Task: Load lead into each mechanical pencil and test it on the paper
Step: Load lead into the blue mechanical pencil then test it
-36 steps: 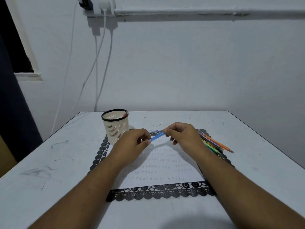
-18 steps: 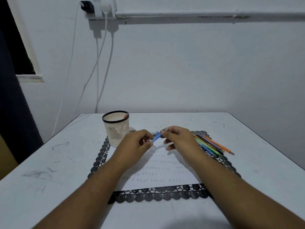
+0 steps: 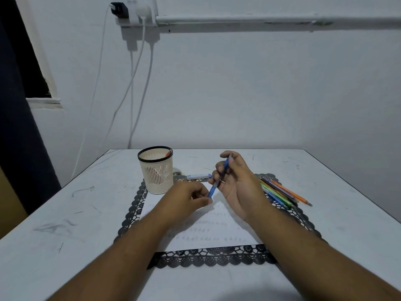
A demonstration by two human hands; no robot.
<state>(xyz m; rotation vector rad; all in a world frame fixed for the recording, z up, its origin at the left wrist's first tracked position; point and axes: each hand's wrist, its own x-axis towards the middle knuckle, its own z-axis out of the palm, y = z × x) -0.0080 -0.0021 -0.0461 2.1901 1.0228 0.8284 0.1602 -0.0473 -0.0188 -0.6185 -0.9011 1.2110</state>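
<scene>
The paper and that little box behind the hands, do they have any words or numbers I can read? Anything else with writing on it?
Nothing can be read here.
paper: rows of small pencil marks, too faint and small to read.
lead box: a label with print, too blurred to read.
blue mechanical pencil: no lettering visible.
mesh cup: no writing visible.

White counter, scuffed with dark marks. Black lace-edged mat on it. Cream mesh cup with black rim at the mat's far-left corner. Wall socket up top, white cables hanging down. Dark curtain far left.
</scene>
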